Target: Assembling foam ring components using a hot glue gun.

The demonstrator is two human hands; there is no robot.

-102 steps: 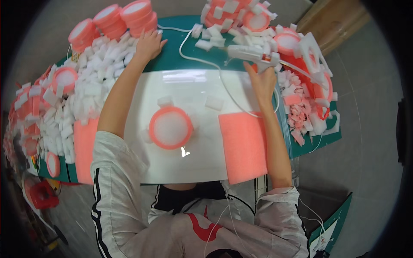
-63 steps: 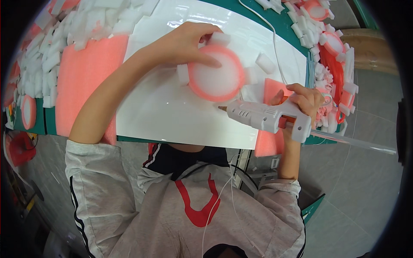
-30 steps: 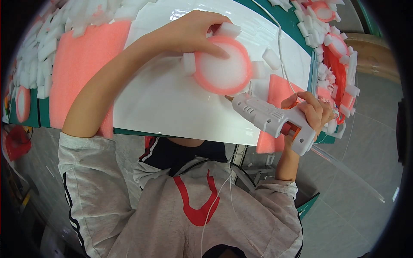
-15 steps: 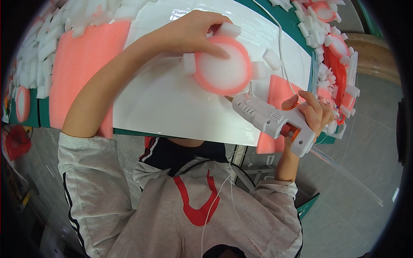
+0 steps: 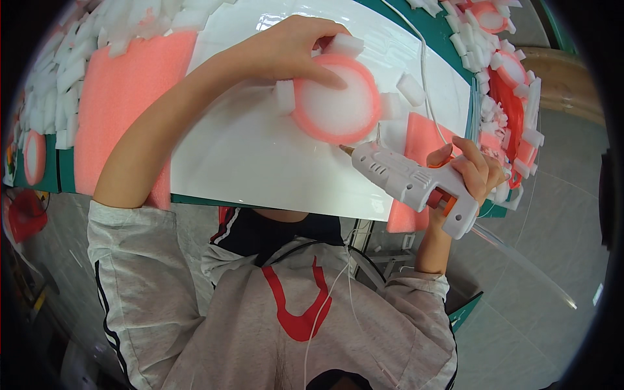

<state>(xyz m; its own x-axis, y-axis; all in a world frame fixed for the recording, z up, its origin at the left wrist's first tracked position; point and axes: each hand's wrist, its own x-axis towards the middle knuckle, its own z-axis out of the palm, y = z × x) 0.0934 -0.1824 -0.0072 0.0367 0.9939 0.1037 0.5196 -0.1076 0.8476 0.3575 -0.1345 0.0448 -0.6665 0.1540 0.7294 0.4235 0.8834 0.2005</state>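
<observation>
A round white foam disc [image 5: 335,107] with a pink foam rim is held at its far left edge by my left hand [image 5: 299,55]. My thumb lies on the disc's top face, and the other fingers are mostly hidden behind the far edge. White foam blocks stand out from its rim, among them a left block [image 5: 285,97], a far block [image 5: 344,45] and a right block [image 5: 390,106]. My right hand [image 5: 478,170] grips a white glue gun [image 5: 406,175], whose nozzle is close to the near side of the rim. A clear glue stick [image 5: 526,265] sticks out behind the gun.
The white board [image 5: 260,175] lies on a green table. A pink foam sheet [image 5: 133,97] is at left, with a smaller pink piece [image 5: 422,140] under the gun. One loose white block [image 5: 411,89] lies near the white cable [image 5: 425,71]. Foam pieces are heaped at both sides.
The glue gun's handle has shifted slightly and its glue stick has tilted a little upward, while the nozzle stays near the rim. My left hand and the disc look unmoved.
</observation>
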